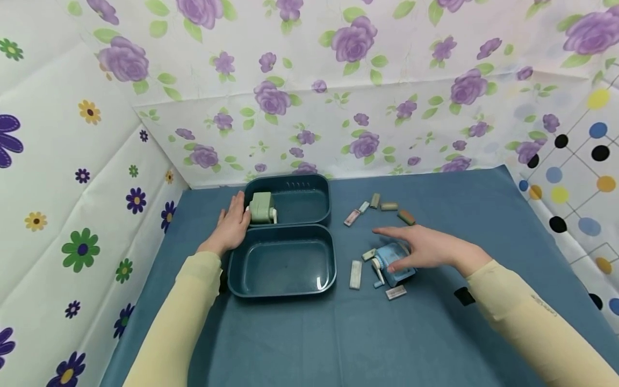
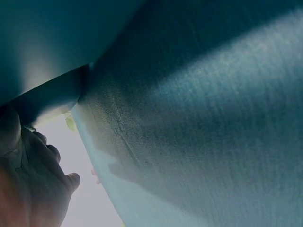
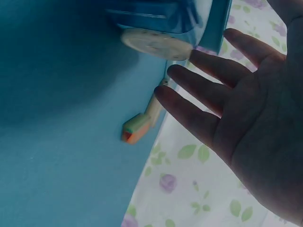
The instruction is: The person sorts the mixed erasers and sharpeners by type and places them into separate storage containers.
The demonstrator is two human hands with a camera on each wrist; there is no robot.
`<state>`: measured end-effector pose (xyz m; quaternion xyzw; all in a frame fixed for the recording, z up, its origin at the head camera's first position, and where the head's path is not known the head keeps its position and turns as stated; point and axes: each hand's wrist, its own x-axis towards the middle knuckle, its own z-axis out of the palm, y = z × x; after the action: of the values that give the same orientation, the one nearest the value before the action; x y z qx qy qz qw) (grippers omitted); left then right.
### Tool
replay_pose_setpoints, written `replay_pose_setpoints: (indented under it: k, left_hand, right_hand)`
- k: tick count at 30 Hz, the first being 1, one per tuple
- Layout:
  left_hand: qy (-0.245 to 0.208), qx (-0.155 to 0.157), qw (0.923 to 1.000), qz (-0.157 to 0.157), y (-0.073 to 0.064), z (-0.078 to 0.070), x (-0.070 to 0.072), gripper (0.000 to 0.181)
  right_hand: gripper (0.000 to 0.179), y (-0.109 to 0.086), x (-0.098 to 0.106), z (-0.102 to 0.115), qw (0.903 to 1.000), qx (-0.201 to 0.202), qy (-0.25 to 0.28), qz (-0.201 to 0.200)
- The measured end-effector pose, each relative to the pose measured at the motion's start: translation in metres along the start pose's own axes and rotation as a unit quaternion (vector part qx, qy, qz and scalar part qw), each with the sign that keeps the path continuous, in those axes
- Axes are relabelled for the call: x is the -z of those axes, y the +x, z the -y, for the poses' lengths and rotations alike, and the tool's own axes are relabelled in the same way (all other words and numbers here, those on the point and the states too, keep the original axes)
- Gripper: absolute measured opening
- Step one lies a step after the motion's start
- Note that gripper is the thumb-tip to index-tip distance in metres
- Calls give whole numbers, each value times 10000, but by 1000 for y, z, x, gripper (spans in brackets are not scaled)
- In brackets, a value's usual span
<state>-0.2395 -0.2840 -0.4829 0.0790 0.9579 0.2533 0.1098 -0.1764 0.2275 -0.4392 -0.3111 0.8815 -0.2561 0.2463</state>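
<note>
My left hand (image 1: 231, 228) lies along the left side of two dark teal trays, its fingers straight and touching the rim. The left wrist view shows part of that hand (image 2: 38, 179) under the tray's side. In the back tray (image 1: 307, 201) stands a green crank pencil sharpener (image 1: 261, 207), close to the fingertips. My right hand (image 1: 427, 247) is spread over a blue crank pencil sharpener (image 1: 393, 253) on the cloth, partly hiding it. In the right wrist view, the fingers (image 3: 194, 111) are extended and apart, and the blue sharpener's pale round part (image 3: 156, 44) appears near them.
The front tray (image 1: 285, 269) sits against the back one. Several small eraser-like blocks lie right of the trays, including a white one (image 1: 355, 275), a pinkish one (image 1: 352, 217) and a brown one (image 1: 407, 217). A flowered sheet (image 1: 387, 113) rises behind the blue cloth (image 1: 300, 344).
</note>
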Motion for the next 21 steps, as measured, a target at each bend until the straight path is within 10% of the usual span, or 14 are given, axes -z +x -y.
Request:
replay_pose_setpoints:
  k: [21]
  left_hand:
    - [0, 3, 10000, 31, 1, 0, 0, 67]
  right_hand:
    - [111, -14, -20, -9, 9999, -23, -157, -43]
